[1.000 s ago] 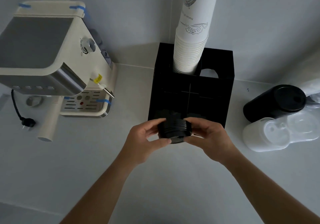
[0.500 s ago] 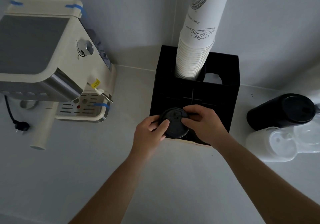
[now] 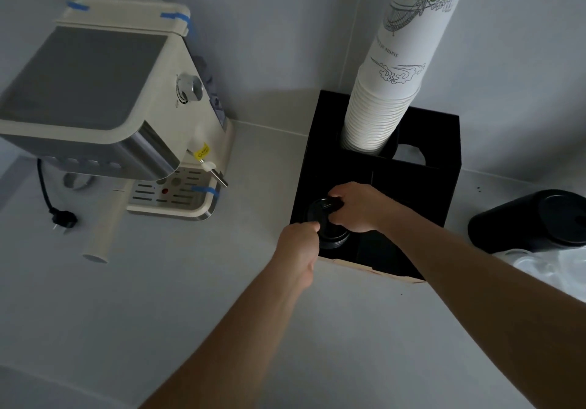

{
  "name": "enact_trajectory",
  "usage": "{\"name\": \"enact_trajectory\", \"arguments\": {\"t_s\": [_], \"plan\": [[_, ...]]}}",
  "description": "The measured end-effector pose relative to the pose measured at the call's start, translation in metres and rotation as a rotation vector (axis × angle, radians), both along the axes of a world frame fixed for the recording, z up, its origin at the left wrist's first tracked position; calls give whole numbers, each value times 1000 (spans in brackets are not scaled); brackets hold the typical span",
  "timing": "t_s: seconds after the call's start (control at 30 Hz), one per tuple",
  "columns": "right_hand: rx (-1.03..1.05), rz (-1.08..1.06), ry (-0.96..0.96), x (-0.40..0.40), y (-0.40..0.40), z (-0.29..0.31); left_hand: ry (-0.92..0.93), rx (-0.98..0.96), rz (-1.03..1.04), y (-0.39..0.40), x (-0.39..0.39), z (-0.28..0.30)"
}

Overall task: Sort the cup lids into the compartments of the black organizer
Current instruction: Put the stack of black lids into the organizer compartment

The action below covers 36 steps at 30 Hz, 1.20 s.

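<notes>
Right hand (image 3: 360, 207) and left hand (image 3: 299, 244) both grip a stack of black lids (image 3: 328, 226) over the black organizer (image 3: 437, 161); depth unclear. Tilted, the stack could jam or spill.

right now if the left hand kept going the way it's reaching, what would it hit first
The left hand reaches away from the person into the black organizer. It already touches the stack of black lids both hands hold; beyond that, probably the organizer's inner divider, though depth is unclear.

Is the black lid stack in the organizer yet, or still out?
Partly in: the black lid stack, held by both hands, sits low in the black organizer's front-left compartment.
</notes>
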State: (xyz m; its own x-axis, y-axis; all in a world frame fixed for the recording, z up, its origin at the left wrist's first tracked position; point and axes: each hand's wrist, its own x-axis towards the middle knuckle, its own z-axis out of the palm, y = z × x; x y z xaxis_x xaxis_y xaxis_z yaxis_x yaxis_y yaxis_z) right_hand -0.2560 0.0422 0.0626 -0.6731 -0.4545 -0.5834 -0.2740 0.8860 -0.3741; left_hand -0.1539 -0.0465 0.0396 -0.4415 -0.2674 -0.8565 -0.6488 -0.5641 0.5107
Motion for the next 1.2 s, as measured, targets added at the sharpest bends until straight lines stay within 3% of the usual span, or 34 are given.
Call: {"name": "enact_trajectory", "arguments": {"t_s": [0.27, 0.83, 1.0, 1.2], "plan": [[142, 91, -13, 5, -16, -5, 36, 83, 53, 1, -9, 5], [163, 123, 131, 14, -18, -49, 92, 201, 117, -8, 9, 14], [121, 64, 122, 15, -12, -34, 115, 168, 104, -8, 14, 19], [-132, -100, 109, 29, 26, -1, 196, 121, 84, -18, 35, 18]]}}
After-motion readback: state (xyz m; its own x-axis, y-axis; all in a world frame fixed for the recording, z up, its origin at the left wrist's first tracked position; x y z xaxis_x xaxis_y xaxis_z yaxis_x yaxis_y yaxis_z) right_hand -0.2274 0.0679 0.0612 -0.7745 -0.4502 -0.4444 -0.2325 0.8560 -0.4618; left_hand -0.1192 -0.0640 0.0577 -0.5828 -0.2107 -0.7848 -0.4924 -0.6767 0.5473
